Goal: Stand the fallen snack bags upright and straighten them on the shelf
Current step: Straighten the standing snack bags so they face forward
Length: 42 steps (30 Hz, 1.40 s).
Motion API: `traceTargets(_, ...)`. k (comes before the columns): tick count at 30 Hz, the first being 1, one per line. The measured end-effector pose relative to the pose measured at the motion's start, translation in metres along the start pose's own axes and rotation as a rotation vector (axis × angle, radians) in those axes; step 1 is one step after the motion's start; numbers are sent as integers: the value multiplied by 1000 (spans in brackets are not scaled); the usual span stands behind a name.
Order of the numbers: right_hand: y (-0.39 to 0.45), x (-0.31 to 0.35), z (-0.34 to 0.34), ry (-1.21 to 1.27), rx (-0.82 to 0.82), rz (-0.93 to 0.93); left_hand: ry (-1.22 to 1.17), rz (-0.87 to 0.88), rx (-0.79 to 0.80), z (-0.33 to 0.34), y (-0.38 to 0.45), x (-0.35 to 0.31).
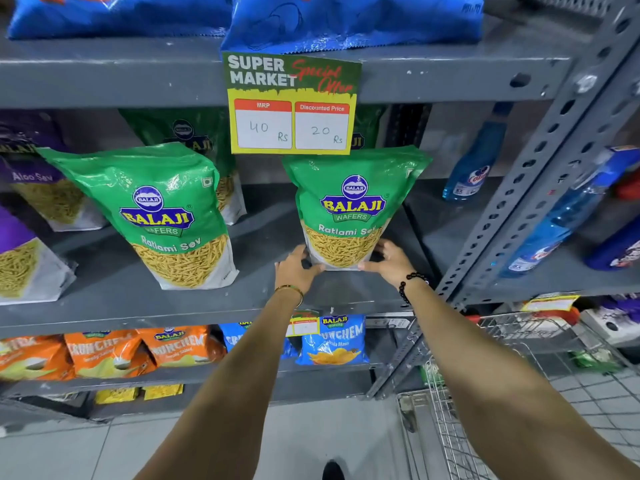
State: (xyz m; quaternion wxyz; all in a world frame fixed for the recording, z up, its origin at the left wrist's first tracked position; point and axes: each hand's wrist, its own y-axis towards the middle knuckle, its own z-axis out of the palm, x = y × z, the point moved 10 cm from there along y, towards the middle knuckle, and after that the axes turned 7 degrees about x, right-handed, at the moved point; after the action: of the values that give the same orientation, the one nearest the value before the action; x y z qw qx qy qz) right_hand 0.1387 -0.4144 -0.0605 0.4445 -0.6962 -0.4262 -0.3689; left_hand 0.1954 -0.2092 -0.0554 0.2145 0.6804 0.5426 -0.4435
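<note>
A green Ratlami Sev bag point(349, 202) stands upright on the grey middle shelf point(207, 306), right of centre. My left hand point(296, 268) holds its lower left corner and my right hand point(389, 259) holds its lower right corner, fingers curled around the bag's base. A second green Ratlami Sev bag point(159, 216) stands to the left, tilted with its top leaning left. Behind it another green bag point(194, 140) stands further back. Purple Aloo Sev bags point(31, 188) fill the shelf's left end.
A price sign point(292, 105) hangs from the upper shelf edge just above the held bag. Blue bags point(346, 19) lie on the top shelf. Blue spray bottles point(474, 168) stand to the right. Orange and blue chip bags point(114, 351) sit below. A wire trolley point(485, 393) stands at right.
</note>
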Motion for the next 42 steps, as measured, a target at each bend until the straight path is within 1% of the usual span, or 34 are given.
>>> traceTargets(11,-17,-6,4,-58,39,-24,22,0,-17,0,-25,4)
traceTargets(27,-19,-8,5,-25,35,-37,23,-8,-31,-1,-29,4)
traceTargets(42,-24,-1,7,-29,72,-37,-8,1,-30,-4,-33,1)
